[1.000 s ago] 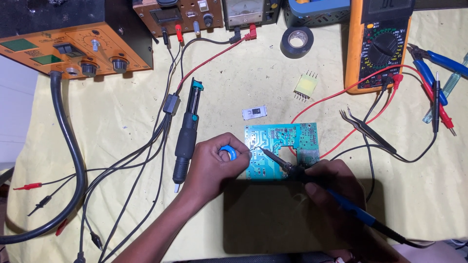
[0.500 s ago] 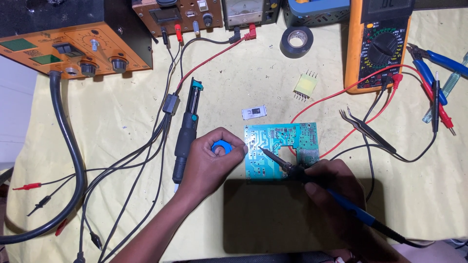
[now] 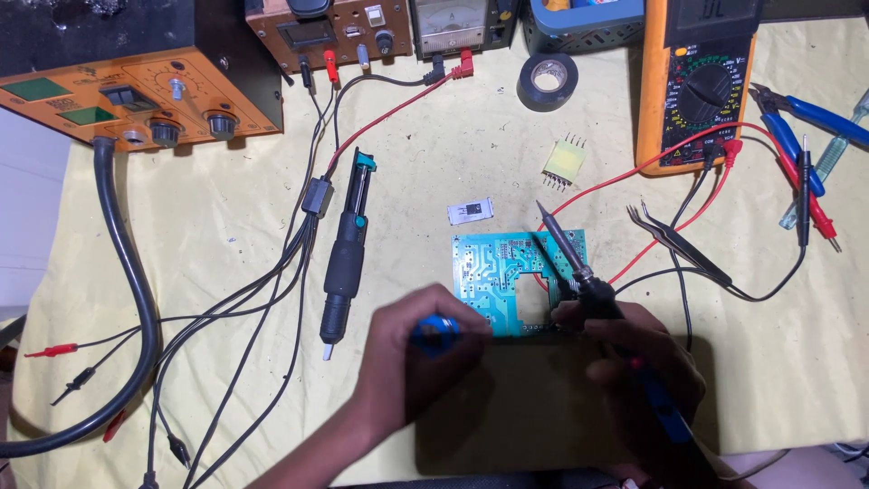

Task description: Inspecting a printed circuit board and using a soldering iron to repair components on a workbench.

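A teal circuit board (image 3: pixel 493 272) with a square cut-out lies on the yellow cloth, at the far edge of a dark mat (image 3: pixel 534 417). My left hand (image 3: pixel 412 362) rests at the board's near left corner, closed around a small blue object (image 3: pixel 435 333). At the board's near right corner, my right hand (image 3: pixel 634 358) grips a soldering iron (image 3: pixel 579 272) by its blue handle. The iron slants up across the board, and its tip (image 3: pixel 541 210) points away from me past the board's far edge.
A black desoldering pump (image 3: pixel 344 263) lies left of the board among several cables. Beyond it are an orange station (image 3: pixel 136 81) with a thick black hose (image 3: pixel 127 299), a multimeter (image 3: pixel 697 81), a tape roll (image 3: pixel 548 81), a yellow transformer (image 3: pixel 563 163), tweezers (image 3: pixel 679 244) and blue-handled pliers (image 3: pixel 806 118).
The soldering iron's tip has swung from the left part of the board up to point past its far edge. My left hand with the blue object has drawn back toward me.
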